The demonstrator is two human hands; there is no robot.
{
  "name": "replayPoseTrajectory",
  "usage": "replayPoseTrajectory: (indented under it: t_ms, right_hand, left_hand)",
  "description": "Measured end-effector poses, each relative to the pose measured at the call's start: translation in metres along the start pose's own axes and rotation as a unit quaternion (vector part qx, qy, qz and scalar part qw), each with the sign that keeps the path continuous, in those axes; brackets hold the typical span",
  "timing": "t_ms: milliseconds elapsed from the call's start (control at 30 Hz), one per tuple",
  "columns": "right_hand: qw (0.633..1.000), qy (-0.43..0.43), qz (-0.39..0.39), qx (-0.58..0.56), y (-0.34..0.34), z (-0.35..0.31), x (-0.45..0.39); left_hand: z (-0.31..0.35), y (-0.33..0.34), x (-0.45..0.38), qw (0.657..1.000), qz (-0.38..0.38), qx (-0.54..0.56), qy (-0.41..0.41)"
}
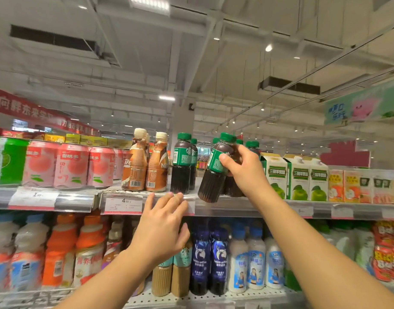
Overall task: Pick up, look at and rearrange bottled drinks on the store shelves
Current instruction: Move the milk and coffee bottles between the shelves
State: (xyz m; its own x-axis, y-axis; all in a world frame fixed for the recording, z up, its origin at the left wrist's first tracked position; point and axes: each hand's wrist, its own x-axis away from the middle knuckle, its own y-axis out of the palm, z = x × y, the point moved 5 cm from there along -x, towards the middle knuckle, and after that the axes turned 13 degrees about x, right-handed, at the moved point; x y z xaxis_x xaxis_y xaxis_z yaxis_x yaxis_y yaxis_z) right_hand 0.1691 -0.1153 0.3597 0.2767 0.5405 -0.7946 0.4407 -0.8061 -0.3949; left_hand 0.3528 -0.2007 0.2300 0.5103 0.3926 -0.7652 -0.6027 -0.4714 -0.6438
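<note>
The right hand (240,168) grips a dark coffee bottle (216,168) round its green label, tilted, its base just off the upper shelf (236,206) edge; the left hand (162,228) reaches up with relaxed fingers touching the shelf's price strip, holding nothing. From the left on that shelf stand pink peach cans (71,166), brown Nescafé bottles (157,163), green-capped Starbucks bottles (182,163) and green apple cartons (299,179). A tag (123,205) reads 4.50. Below, blue Luckin coffee bottles (210,259) stand.
</note>
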Motion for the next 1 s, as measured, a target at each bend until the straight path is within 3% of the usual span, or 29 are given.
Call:
replayPoseTrajectory:
  t_ms: [167,733,1000]
  right_hand:
    - [0.997,-0.037,0.029,0.055,-0.003,-0.024,-0.026]
    - [0.969,-0.019,-0.046,0.241,0.055,-0.023,-0.051]
    - [0.957,-0.016,0.006,0.29,0.059,-0.024,-0.05]
  left_hand:
    - [0.001,0.002,0.0,1.0,0.005,0.002,0.002]
    - [0.0,0.006,0.002,1.0,0.017,0.0,0.009]
    - [0.0,0.005,0.003,1.0,0.023,0.008,0.014]
